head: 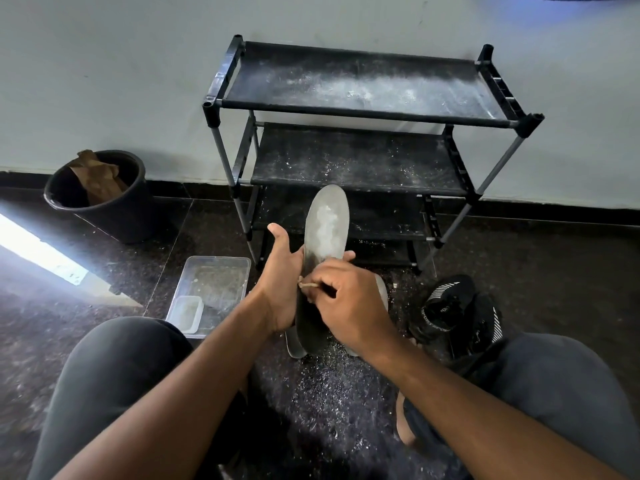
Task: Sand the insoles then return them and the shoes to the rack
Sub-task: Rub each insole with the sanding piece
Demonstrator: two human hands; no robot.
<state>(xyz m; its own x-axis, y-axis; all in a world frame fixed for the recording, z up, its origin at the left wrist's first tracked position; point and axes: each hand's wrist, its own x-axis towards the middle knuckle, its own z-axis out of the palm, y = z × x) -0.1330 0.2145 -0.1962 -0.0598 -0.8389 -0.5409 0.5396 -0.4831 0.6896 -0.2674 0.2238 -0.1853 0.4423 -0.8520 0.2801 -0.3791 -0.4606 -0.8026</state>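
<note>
A grey insole (325, 226) stands almost upright in front of me, its toe end pointing up and dusted white. My left hand (281, 285) holds it from the left side, thumb sticking up. My right hand (349, 299) pinches a small brown piece of sandpaper (307, 285) against the insole's left edge. A second insole (296, 344) lies on the floor below, mostly hidden by my hands. A pair of black shoes (453, 310) lies on the floor at the right. The black shoe rack (367, 112) stands against the wall with dusty shelves that hold nothing.
A black bucket (104, 199) with brown paper stands at the left by the wall. A clear plastic tray (211, 289) with a small tub in it sits on the floor left of my hands. Pale sanding dust covers the dark floor (332, 386) between my knees.
</note>
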